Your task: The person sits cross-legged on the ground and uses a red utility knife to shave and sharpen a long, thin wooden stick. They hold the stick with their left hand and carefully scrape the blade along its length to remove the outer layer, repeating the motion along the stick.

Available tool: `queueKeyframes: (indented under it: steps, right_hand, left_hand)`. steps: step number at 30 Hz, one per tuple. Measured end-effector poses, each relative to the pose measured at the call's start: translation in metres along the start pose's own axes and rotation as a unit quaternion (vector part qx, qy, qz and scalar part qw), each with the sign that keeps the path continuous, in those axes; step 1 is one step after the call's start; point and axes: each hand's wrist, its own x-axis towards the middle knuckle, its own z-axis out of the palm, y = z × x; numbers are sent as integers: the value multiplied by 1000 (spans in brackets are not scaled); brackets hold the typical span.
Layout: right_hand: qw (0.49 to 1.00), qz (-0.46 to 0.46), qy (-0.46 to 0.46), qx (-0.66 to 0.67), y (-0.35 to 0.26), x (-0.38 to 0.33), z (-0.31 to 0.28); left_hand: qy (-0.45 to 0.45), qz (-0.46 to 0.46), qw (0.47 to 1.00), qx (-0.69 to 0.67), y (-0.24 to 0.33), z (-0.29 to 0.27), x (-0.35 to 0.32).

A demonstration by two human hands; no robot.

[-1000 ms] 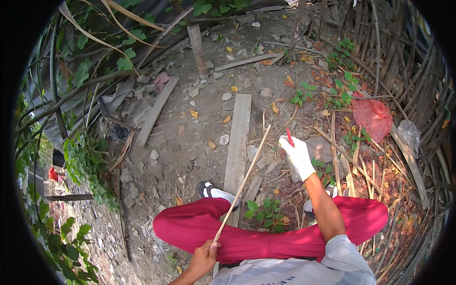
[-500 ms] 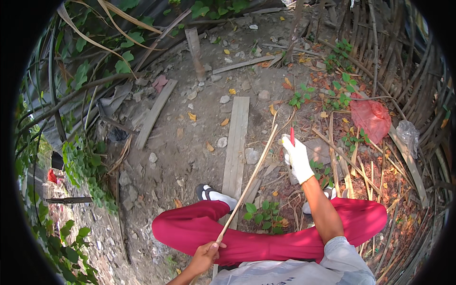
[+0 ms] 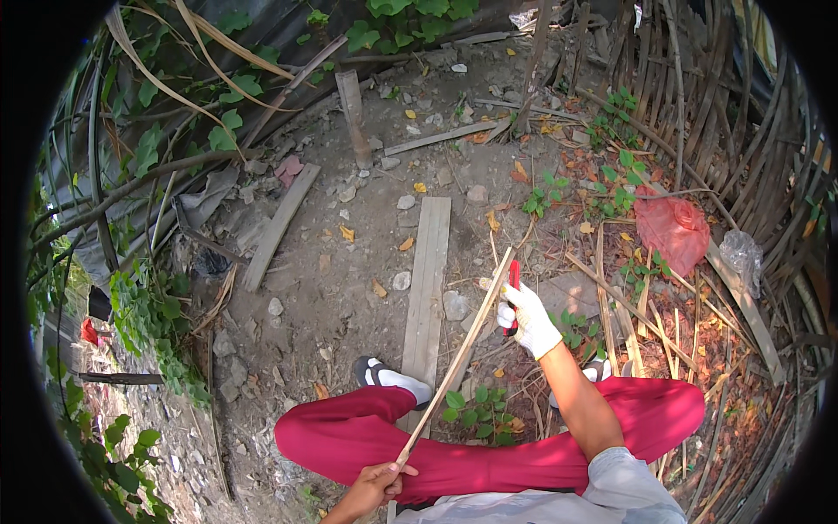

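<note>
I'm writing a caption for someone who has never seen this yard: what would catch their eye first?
The bright red trousers across the bottom centre stand out most, with a long thin bamboo strip slanting over them. The bare left hand grips its lower end, while the white-gloved right hand, holding a red-handled tool, meets it near the top. Further right, a red plastic bag lies among dry bamboo slats.

Left hand (image 3: 377, 483): forearm cut off by the bottom edge, fingers wrap the stick (image 3: 454, 371) and hide its near end. Red tool (image 3: 513, 281): mostly buried in the gloved right hand (image 3: 527, 320), type unreadable. Right foot (image 3: 596, 371) mostly behind the forearm.
</note>
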Motion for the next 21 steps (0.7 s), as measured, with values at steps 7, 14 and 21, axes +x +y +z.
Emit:
queueKeyframes:
  steps: [7, 14, 21]
  right_hand:
    - [993, 44, -49, 97, -3, -10, 12]
    - [995, -38, 91, -3, 4, 5, -2]
    - [950, 13, 204, -238, 15, 12, -61]
  left_hand:
    - [0, 4, 1000, -2, -9, -3, 1]
    - [-5, -5, 999, -39, -14, -12, -1]
    - [53, 57, 996, -32, -10, -15, -10]
